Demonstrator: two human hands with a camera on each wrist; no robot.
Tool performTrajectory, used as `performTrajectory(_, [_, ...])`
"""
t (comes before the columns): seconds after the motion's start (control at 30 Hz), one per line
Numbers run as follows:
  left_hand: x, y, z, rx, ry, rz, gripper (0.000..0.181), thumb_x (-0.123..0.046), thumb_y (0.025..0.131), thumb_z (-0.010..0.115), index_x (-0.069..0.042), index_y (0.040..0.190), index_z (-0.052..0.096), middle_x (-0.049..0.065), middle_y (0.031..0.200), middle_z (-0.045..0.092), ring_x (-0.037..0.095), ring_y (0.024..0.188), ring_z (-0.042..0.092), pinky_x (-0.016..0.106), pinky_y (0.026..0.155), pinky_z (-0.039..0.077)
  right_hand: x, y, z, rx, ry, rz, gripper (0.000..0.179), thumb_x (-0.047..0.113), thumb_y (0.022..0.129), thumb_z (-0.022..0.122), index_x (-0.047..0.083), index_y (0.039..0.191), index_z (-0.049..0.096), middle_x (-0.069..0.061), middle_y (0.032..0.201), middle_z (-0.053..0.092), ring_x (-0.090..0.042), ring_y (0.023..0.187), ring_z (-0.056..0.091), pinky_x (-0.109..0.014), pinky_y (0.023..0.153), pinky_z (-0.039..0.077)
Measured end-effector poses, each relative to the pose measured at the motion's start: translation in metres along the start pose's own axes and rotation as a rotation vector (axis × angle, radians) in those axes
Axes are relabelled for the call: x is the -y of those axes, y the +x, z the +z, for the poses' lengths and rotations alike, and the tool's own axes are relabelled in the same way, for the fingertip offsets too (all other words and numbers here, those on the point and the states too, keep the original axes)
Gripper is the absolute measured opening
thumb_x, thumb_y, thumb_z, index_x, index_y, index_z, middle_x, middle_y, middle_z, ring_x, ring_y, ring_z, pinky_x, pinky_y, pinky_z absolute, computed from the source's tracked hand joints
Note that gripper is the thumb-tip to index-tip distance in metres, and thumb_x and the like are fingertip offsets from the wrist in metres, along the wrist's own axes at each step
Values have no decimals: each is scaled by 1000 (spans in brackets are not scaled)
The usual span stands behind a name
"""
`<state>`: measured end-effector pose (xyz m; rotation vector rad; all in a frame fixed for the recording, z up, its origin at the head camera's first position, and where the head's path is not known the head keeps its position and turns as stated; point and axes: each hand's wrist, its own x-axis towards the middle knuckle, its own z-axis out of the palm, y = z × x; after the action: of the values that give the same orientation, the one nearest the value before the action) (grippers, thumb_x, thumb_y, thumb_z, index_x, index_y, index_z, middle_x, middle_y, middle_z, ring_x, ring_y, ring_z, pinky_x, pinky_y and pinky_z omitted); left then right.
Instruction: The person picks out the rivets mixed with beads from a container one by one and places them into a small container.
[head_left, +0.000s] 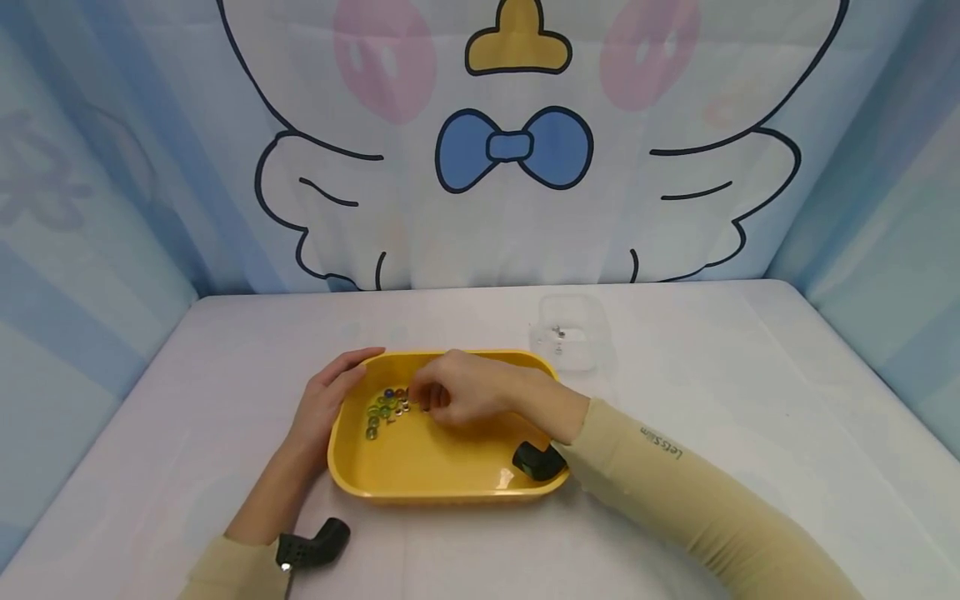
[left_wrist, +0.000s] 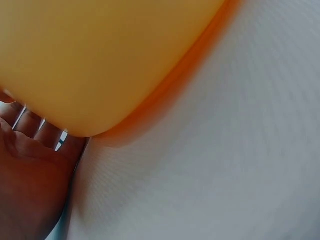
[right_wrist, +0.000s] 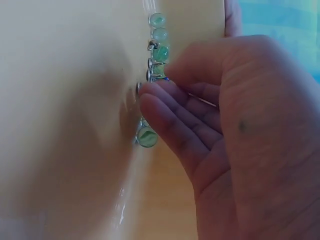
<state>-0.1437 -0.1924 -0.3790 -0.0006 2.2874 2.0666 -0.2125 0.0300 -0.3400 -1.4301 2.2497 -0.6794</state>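
Observation:
A yellow tray [head_left: 442, 479] sits on the table. Against its back left corner lies my left hand [head_left: 324, 404], fingers extended along the outer wall; the left wrist view shows the palm [left_wrist: 32, 175] beside that wall. My right hand [head_left: 468, 387] reaches down inside the tray with bent fingers. Its fingertips are at a cluster of glass marbles [head_left: 385, 412] and small silver pieces [head_left: 405, 407] near the tray's left end. In the right wrist view, a green marble [right_wrist: 147, 137] lies just below the fingers. Whether the fingertips pinch anything is hidden.
A clear plastic box [head_left: 576, 354] with several small silver pieces stands behind the tray's back right corner. White cloth [head_left: 720, 358] covers the table. A printed curtain [head_left: 517, 225] hangs behind it. Black wrist devices [head_left: 311, 546] sit on both wrists.

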Motion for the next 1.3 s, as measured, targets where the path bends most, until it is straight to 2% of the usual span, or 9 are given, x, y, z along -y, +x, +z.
performTrajectory(0.13, [1, 0, 1, 2, -3, 2, 43, -28, 110, 40, -6, 145, 50, 7, 148, 48, 18, 132, 44, 16, 104, 39, -1, -1, 1, 3, 26, -9, 21, 1, 89, 66, 5, 110, 70, 2, 96, 65, -9, 85, 60, -19, 79, 52])
performTrajectory(0.3, [1, 0, 0, 1, 12, 3, 43, -29, 110, 40, -8, 146, 50, 6, 148, 48, 19, 133, 44, 17, 105, 38, -2, 0, 1, -10, -6, -40, 21, 1, 89, 66, 4, 109, 71, 0, 98, 65, -10, 86, 59, -19, 78, 51])
performTrajectory(0.43, [1, 0, -1, -2, 23, -7, 43, -29, 110, 39, -9, 146, 50, 5, 149, 47, 18, 133, 43, 17, 105, 38, -2, 2, 3, 11, -17, -52, 17, 2, 90, 68, 4, 106, 71, -1, 98, 66, -9, 84, 59, -18, 77, 50])
performTrajectory(0.87, [0, 0, 1, 1, 21, -12, 43, -29, 110, 39, -9, 146, 50, 5, 149, 47, 18, 134, 44, 17, 106, 38, 1, 3, 5, 82, -87, -25, 10, 10, 93, 72, 11, 103, 74, 5, 93, 65, -8, 82, 56, -17, 73, 49])
performTrajectory(1.13, [1, 0, 1, -4, 28, -12, 43, -29, 110, 39, -8, 146, 50, 6, 149, 48, 18, 134, 44, 17, 106, 38, 2, 4, 6, 98, -64, -42, 8, 8, 93, 71, 9, 100, 74, 3, 92, 67, -7, 79, 57, -16, 72, 50])
performTrajectory(1.3, [1, 0, 0, -3, 21, -10, 43, -29, 110, 39, -8, 146, 50, 6, 149, 48, 18, 133, 44, 17, 105, 38, -1, 3, 6, 82, -7, -35, 10, 7, 93, 70, 10, 101, 73, 2, 94, 68, -6, 82, 58, -17, 75, 51])
